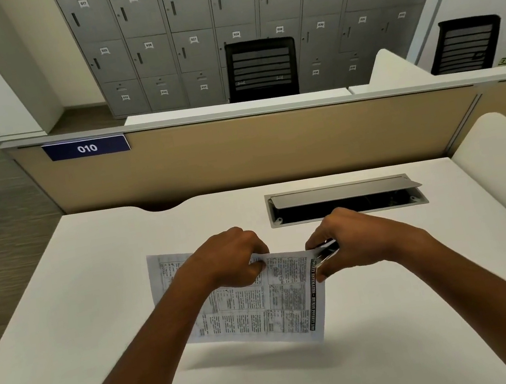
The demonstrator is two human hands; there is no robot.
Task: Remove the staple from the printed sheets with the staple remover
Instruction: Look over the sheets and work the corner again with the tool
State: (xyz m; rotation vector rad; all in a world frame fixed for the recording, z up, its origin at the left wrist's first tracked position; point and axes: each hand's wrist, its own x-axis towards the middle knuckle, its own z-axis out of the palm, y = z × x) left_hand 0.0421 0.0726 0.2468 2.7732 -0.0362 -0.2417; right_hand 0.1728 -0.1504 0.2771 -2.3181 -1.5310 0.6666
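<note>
You are at a white table (98,318) in an office, with a tan partition (238,154) along its far edge.

Your right hand (350,239) has its grip closed on the staple remover (325,251), with the fingers curled over the top and the thumb below. Only a dark and metallic part of the tool shows between them. Its tip sits at the upper right corner of the printed sheets (258,311). The staple is too small to make out, and you cannot tell how far the tool's jaws are closed.

Your left hand (232,259) has its grip pinched on the top edge of the same sheets, just left of that corner, with the fingers folded over the paper and the thumb on its front. Between the two hands the sheets are held up off the table, tilted toward you, and they throw a shadow on the surface under their lower edge. The page is dense with boxed black print, and a dark heading band runs down its right side.

Beyond your hands, a grey hatch (343,200) set into the table stands open. A blue label (86,148) reading 010 is fixed to the partition's upper left. Past the partition stand a black mesh chair (261,68) and a wall of numbered grey lockers (234,10).
</note>
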